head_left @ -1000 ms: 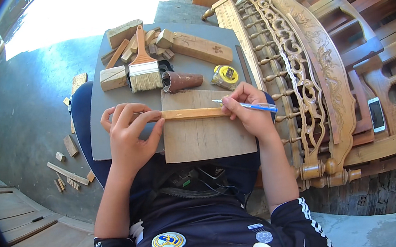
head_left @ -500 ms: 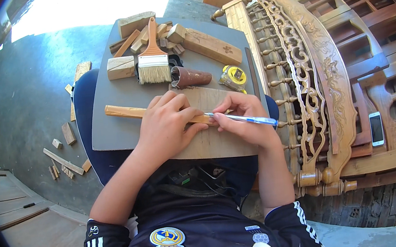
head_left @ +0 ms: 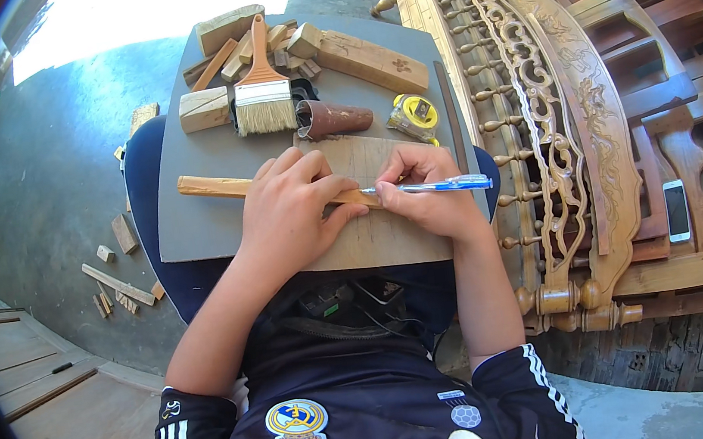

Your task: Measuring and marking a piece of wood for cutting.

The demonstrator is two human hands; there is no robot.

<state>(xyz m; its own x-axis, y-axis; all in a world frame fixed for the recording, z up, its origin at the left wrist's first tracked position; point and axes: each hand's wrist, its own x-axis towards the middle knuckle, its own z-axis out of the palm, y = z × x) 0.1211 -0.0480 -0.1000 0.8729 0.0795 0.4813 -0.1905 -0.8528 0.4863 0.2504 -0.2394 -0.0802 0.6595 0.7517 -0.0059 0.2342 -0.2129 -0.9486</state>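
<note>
While carved wooden railings [head_left: 542, 137] fill the right side of the room and wood scraps [head_left: 119, 284] lie on the floor [head_left: 53, 184] to the left, the grey bench [head_left: 197, 155] carries a brush [head_left: 263, 99], a brown roll [head_left: 338, 118], a tape measure [head_left: 414, 119] and a flat board [head_left: 372, 250]. With fingers curled close together, the left hand [head_left: 294, 213] grips a wooden stick [head_left: 213, 186] that reaches from the board leftward over the bench. Pinched in the right hand's [head_left: 427, 193] closed fingers, a pen [head_left: 447, 184] has its tip at the stick's right part.
</note>
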